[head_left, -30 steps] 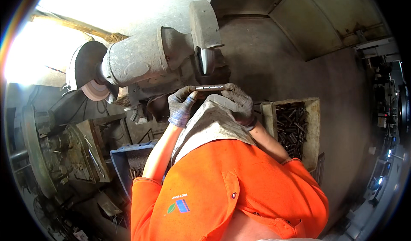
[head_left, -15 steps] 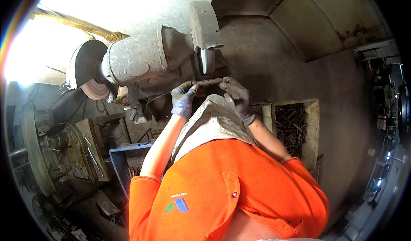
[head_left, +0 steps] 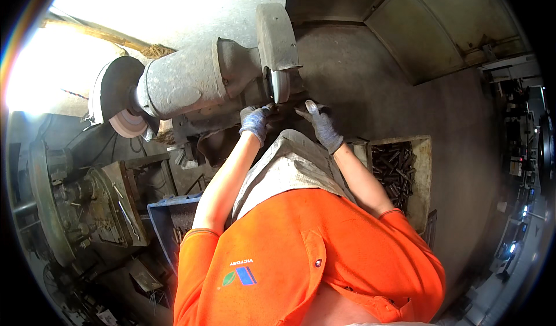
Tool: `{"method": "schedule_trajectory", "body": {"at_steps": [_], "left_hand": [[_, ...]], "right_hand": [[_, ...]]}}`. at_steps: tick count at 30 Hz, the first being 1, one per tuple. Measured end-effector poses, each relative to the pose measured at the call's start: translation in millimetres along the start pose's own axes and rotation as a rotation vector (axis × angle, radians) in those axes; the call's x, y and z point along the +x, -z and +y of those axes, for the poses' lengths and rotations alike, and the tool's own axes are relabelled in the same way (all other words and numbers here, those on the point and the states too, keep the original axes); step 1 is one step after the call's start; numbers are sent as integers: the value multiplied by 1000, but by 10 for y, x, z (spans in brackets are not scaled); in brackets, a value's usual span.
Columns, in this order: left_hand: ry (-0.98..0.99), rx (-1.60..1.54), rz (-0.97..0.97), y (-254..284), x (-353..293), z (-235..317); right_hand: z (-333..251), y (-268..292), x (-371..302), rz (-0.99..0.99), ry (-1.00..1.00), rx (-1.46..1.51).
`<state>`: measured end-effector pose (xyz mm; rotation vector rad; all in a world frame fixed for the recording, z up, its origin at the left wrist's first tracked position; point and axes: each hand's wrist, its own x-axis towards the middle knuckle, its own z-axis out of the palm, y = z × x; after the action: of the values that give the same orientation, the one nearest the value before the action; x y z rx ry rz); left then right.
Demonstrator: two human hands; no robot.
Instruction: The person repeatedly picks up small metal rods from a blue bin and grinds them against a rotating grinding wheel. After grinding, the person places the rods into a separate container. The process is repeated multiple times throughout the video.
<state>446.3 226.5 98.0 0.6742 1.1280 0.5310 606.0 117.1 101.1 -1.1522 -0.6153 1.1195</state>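
Both my hands wear grey work gloves and are in front of the grinding wheel (head_left: 280, 86) of a bench grinder (head_left: 185, 80). My left hand (head_left: 255, 122) is closed at the wheel's lower left, where a small bright glint shows. Its fingers appear to hold a slim metal rod, now mostly hidden by the glove and the shadow. To the right of the wheel is my right hand (head_left: 323, 128), with a finger stretched forward and another part of the hand pointing left. No object shows plainly in it.
A worn bin (head_left: 425, 181) of short dark metal pieces stands by my right arm. Beside my left arm is a blue crate (head_left: 159, 222) with some parts in it. A second, pale wheel (head_left: 128, 123) is on the grinder's left end. Greasy machinery (head_left: 98, 204) stands at far left.
My left hand has moved forward and right, up to the wheel. The right hand has shifted slightly and its fingers have changed pose. The rod seen between both hands no longer shows clearly.
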Motion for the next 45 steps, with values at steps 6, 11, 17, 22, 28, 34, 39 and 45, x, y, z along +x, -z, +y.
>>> {"method": "schedule_trajectory", "body": {"at_steps": [6,11,17,22,28,34,39,45], "left_hand": [[-7,-54,-8,170,70,-34],[-53,-83,1,252,-75,68],[-128,-168,25,332,-287,184],[-128,-193,-72,384,-592,161],[-176,-260,-200,357,-627,117],[-469,62,-228,282,-678,89],[-550,204,-214,285,-682,79],[-473,94,-215,303,-479,-71]], "right_hand": [[55,-162,18,4,-127,-25],[140,-256,10,-42,-112,24],[173,-353,-45,-130,-33,14],[71,-348,-278,-95,398,-401],[-295,-365,-455,-247,825,-827],[-182,-288,-457,-77,587,-646],[-184,-279,-441,-36,499,-549],[-158,-259,-443,16,633,-583]]}}
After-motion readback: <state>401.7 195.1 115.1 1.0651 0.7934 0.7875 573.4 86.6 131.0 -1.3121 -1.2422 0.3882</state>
